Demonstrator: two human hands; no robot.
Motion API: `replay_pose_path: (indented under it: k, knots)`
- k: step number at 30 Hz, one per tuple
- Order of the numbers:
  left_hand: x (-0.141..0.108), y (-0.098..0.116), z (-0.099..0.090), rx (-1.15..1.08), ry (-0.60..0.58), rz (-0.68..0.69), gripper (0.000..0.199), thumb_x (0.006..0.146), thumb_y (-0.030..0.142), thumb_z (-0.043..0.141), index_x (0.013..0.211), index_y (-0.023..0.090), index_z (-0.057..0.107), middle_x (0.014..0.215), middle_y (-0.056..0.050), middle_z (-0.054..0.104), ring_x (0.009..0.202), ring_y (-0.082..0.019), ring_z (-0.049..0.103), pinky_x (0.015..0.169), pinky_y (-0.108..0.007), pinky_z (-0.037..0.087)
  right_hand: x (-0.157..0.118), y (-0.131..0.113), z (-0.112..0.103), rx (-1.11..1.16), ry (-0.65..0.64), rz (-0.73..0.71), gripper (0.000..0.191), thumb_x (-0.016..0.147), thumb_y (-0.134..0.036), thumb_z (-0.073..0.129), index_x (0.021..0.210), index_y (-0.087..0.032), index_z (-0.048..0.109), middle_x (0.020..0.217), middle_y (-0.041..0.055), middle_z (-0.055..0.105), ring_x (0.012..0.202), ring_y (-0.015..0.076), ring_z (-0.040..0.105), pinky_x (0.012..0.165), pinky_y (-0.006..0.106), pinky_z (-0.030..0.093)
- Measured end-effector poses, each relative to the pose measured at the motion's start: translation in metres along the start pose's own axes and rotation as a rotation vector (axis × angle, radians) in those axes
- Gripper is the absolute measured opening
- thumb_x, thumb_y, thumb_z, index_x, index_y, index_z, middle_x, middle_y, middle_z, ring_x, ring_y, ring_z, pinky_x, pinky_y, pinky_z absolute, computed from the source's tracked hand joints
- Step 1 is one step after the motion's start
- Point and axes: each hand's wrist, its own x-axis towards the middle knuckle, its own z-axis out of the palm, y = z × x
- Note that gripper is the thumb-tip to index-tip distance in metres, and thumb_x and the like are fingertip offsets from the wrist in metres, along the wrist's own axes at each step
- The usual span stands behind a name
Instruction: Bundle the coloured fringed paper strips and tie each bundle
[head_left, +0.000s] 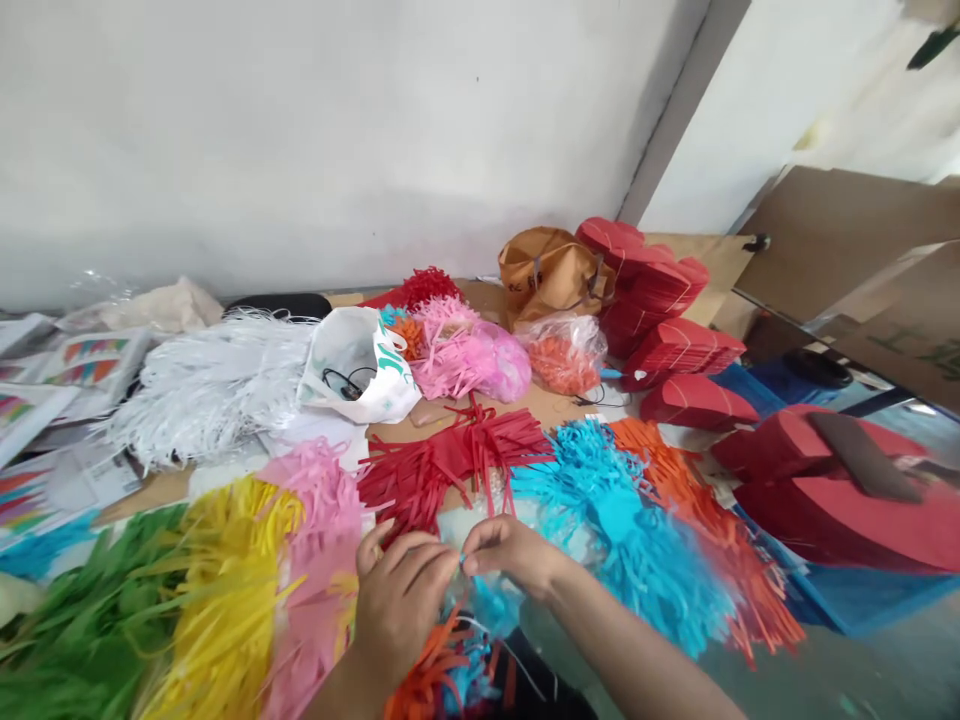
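My left hand point(409, 585) and my right hand point(514, 555) meet above the near edge of the table. Their fingertips pinch the narrow top of a blue paper tassel point(495, 605), whose fringe hangs below them. My left thumb is mostly hidden behind its fingers. Beneath the hands, orange tassels point(427, 668) and a thin white string point(517, 660) lie over my lap. Just beyond the fingers is a pile of dark red fringed paper point(457, 450). A heap of blue fringed paper point(622, 510) spreads to the right of my right hand.
Pink point(319, 520), yellow point(232, 580) and green fringed paper point(90, 610) lie leftward. Behind stand a white bag point(360, 365), white strips point(217, 385) and a brown bag point(551, 270). Red stacks point(679, 350) and a blue crate point(862, 595) are at the right.
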Motion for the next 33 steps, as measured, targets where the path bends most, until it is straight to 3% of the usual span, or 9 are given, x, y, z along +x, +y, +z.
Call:
replay_pose_path:
  k: [6, 12, 17, 20, 22, 24, 26, 29, 33]
  knots:
    - [-0.033, 0.028, -0.002, -0.191, 0.144, -0.436, 0.019, 0.092, 0.037, 0.056, 0.087, 0.028, 0.072, 0.085, -0.002, 0.074, 0.081, -0.018, 0.068, 0.076, -0.03, 0.054, -0.016, 0.034, 0.041, 0.26, 0.219, -0.062, 0.042, 0.05, -0.042, 0.093, 0.062, -0.014, 0.065, 0.044, -0.0055, 0.054, 0.039, 0.0038, 0.041, 0.043, 0.017, 0.026]
    - [-0.045, 0.042, -0.006, -0.429, 0.113, -0.65, 0.026, 0.089, 0.044, 0.057, 0.085, 0.028, 0.077, 0.084, -0.004, 0.075, 0.077, -0.019, 0.072, 0.068, -0.026, 0.06, -0.019, 0.044, 0.06, 0.367, 0.193, -0.085, 0.05, 0.05, -0.045, 0.093, 0.077, -0.016, 0.062, 0.048, -0.0037, 0.06, 0.032, 0.0069, 0.046, 0.034, 0.016, 0.027]
    - [-0.047, 0.039, -0.014, -0.557, 0.012, -0.8, 0.03, 0.081, 0.054, 0.063, 0.083, 0.028, 0.079, 0.085, -0.005, 0.077, 0.08, -0.022, 0.072, 0.074, -0.03, 0.061, -0.011, 0.052, 0.064, 0.335, 0.164, -0.122, 0.045, 0.056, -0.044, 0.091, 0.074, -0.016, 0.059, 0.046, -0.0046, 0.056, 0.041, 0.0062, 0.049, 0.043, 0.015, 0.033]
    - [-0.056, 0.019, -0.027, -0.597, -0.034, -1.013, 0.039, 0.07, 0.062, 0.069, 0.077, 0.025, 0.078, 0.086, -0.006, 0.077, 0.083, -0.025, 0.072, 0.079, -0.033, 0.059, 0.004, 0.065, 0.039, -0.156, 0.213, -0.134, 0.033, 0.082, -0.046, 0.068, 0.094, -0.016, 0.064, 0.063, 0.0004, 0.065, 0.05, 0.0097, 0.054, 0.049, 0.02, 0.04]
    - [-0.065, -0.001, -0.039, -0.631, 0.095, -1.208, 0.046, 0.06, 0.065, 0.075, 0.079, 0.023, 0.075, 0.085, -0.005, 0.076, 0.083, -0.025, 0.07, 0.076, -0.032, 0.059, 0.017, 0.08, 0.015, -0.717, 0.313, -0.11, 0.022, 0.09, -0.032, 0.054, 0.097, -0.016, 0.067, 0.077, 0.0044, 0.07, 0.064, 0.0136, 0.063, 0.06, 0.023, 0.046]
    - [-0.072, -0.019, -0.048, -0.782, 0.264, -1.362, 0.051, 0.054, 0.064, 0.08, 0.083, 0.024, 0.069, 0.079, -0.001, 0.073, 0.075, -0.022, 0.068, 0.065, -0.029, 0.058, 0.028, 0.101, -0.005, -1.031, 0.328, -0.055, 0.012, 0.082, -0.016, 0.058, 0.08, -0.015, 0.07, 0.081, 0.0062, 0.071, 0.077, 0.0188, 0.067, 0.07, 0.026, 0.047]
    - [-0.075, -0.029, -0.051, -0.962, 0.376, -1.392, 0.049, 0.055, 0.061, 0.083, 0.08, 0.024, 0.062, 0.066, 0.005, 0.064, 0.06, -0.014, 0.059, 0.057, -0.024, 0.054, 0.038, 0.124, -0.014, -1.142, 0.28, -0.005, 0.013, 0.075, -0.009, 0.06, 0.071, -0.015, 0.07, 0.084, 0.0082, 0.072, 0.086, 0.0231, 0.068, 0.076, 0.029, 0.047]
    - [-0.075, -0.028, -0.039, -0.988, 0.427, -1.334, 0.046, 0.063, 0.059, 0.08, 0.076, 0.023, 0.054, 0.054, 0.01, 0.049, 0.047, -0.007, 0.043, 0.047, -0.016, 0.044, 0.048, 0.153, -0.011, -1.271, 0.255, 0.075, 0.019, 0.077, -0.006, 0.056, 0.083, -0.014, 0.073, 0.097, 0.0146, 0.072, 0.09, 0.0273, 0.069, 0.076, 0.032, 0.049]
    - [-0.077, -0.019, -0.011, -0.928, 0.248, -1.314, 0.048, 0.067, 0.067, 0.072, 0.076, 0.023, 0.054, 0.056, 0.009, 0.051, 0.043, -0.007, 0.039, 0.041, -0.019, 0.035, 0.058, 0.163, -0.01, -1.348, 0.258, 0.129, 0.019, 0.078, -0.003, 0.058, 0.09, -0.008, 0.072, 0.099, 0.0195, 0.071, 0.091, 0.0289, 0.07, 0.078, 0.037, 0.052]
